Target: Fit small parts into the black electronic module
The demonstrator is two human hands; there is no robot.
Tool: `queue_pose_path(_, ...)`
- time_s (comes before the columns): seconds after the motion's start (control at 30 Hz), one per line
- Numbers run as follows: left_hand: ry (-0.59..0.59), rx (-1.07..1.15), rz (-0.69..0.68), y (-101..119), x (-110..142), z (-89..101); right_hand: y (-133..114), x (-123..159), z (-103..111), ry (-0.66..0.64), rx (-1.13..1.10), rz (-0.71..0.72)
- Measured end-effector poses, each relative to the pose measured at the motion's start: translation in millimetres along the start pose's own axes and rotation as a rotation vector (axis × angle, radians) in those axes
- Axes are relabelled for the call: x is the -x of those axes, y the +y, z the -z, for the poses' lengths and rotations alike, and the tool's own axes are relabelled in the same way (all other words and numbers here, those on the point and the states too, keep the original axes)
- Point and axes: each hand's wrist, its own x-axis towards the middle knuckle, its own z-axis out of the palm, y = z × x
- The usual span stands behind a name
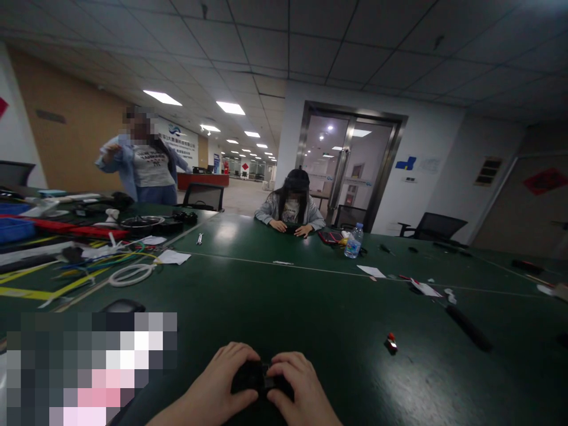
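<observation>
Both my hands rest at the near edge of a dark green table [310, 296]. My left hand [219, 381] and my right hand [295, 384] are curled round a small black object [254, 377] held between them; its shape is mostly hidden by my fingers. A small red and black piece [391, 342] lies on the table to the right of my hands.
A black rod [468, 326] lies at the right. A water bottle [354, 240] stands mid-table near a seated person [291, 210]. Another person [144, 160] stands at the far left behind cables, a white ring [131, 274] and blue bins [15, 228]. A blurred patch covers the lower left.
</observation>
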Motion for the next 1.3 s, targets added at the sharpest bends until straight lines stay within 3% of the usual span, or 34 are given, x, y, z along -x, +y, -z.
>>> queue_pose_path(0.43,-0.009,0.031,0.026,7,1,3.2,3,0,1,0.105,-0.157,-0.037)
queue_pose_path(1.03,-0.026,0.02,0.037,6,0,4.8,21,-2,15,0.466,-0.468,-0.125)
queue_pose_path(1.3,-0.064,0.041,0.064,10,1,9.4,40,-7,16,0.541,-0.705,-0.173)
